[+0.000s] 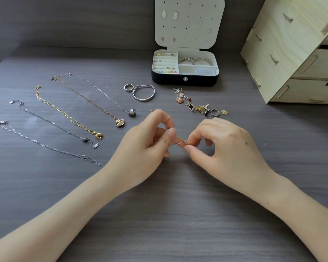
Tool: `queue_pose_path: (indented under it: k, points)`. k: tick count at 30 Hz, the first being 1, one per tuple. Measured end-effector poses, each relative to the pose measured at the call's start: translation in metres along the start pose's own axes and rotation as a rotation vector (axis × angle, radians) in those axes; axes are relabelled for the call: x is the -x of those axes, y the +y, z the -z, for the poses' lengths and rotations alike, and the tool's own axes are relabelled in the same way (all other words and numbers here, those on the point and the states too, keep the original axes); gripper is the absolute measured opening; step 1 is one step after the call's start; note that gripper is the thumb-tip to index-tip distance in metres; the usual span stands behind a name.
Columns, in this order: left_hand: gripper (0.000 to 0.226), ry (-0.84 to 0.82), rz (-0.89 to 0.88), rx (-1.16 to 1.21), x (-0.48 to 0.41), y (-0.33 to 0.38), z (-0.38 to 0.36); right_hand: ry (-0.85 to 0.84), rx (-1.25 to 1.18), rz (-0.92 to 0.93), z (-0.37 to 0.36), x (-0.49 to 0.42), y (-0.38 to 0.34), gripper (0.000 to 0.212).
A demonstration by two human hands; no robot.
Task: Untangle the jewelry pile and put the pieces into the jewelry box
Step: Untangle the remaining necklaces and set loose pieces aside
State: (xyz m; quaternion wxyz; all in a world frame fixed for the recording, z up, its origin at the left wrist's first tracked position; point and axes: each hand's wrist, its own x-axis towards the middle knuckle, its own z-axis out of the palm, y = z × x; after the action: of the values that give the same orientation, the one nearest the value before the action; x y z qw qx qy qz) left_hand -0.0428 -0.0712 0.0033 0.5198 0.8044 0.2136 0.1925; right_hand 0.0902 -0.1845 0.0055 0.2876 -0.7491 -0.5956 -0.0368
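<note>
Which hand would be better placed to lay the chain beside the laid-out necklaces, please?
Probably the left hand: both hands pinch the chain, but the necklaces lie to its left, so the right hand would have to cross over.

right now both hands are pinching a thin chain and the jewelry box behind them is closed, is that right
Not quite. The head view shows the jewelry box open, its lid standing upright with earrings pinned to it. The rest holds: the left hand and right hand both pinch the thin chain.
</note>
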Motion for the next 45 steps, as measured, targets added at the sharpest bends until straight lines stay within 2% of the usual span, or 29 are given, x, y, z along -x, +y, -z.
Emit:
queue_pose_path:
  k: [3,6,10,19,22,25,36,45]
  points:
    - [0.008,0.013,0.004,0.012,-0.001,0.000,0.000,-0.094,-0.107,-0.094,0.005,-0.001,-0.002,0.008]
    - [0.016,0.045,0.043,0.100,-0.004,0.001,0.003,-0.201,-0.279,-0.212,0.015,-0.004,-0.001,0.017]
    - [0.015,0.039,0.068,0.160,-0.004,0.005,0.004,-0.231,-0.485,-0.310,0.022,-0.008,0.003,0.015]
    - [0.017,-0.030,0.109,0.345,-0.002,0.010,0.003,-0.357,-0.774,-0.393,0.026,-0.010,0.000,0.012]
    - [0.021,-0.101,0.133,0.385,-0.002,0.010,0.002,-0.374,-0.817,-0.401,0.026,-0.011,0.000,0.014]
    - [0.032,-0.142,0.166,0.413,-0.003,0.008,0.002,-0.379,-0.846,-0.401,0.026,-0.011,0.001,0.003]
    - [0.034,-0.089,0.192,0.350,-0.002,0.010,0.002,-0.375,-0.883,-0.385,0.024,-0.010,-0.001,0.004]
    - [0.032,-0.068,0.092,0.233,-0.001,0.008,0.001,-0.328,-0.815,-0.287,0.020,-0.006,-0.007,0.021]
